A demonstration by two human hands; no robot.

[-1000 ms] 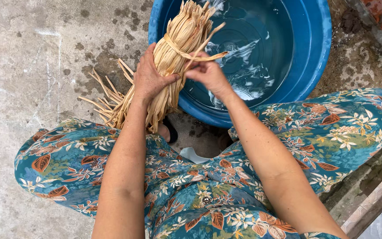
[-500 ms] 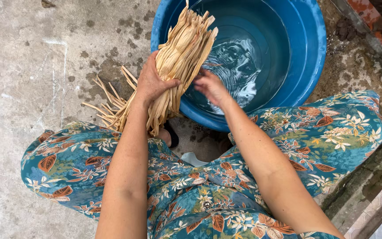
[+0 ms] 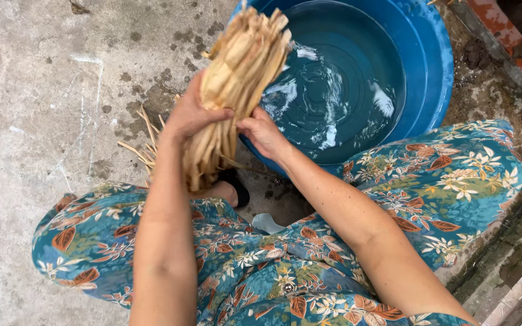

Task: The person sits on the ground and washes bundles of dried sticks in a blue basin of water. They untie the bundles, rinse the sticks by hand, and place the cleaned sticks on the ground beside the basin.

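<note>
Both hands hold a thick bundle of dried tan leaf strips (image 3: 240, 66). My left hand (image 3: 190, 113) wraps around its middle from the left. My right hand (image 3: 262, 133) grips it from the right, just below the left hand's fingers. The bundle's upper end reaches over the rim of a blue plastic basin (image 3: 430, 78) holding rippling water. Its lower end hangs over the concrete, between my knees.
I squat on a stained concrete floor (image 3: 43, 90) in blue floral trousers. A few loose strips (image 3: 143, 148) lie on the floor behind my left arm. A black sandal (image 3: 237, 184) shows under the bundle. A brick and concrete edge (image 3: 509, 54) runs along the right.
The bundle has swung more upright and shifted right, its top now over the basin rim. Both hands have slid closer together around its middle.
</note>
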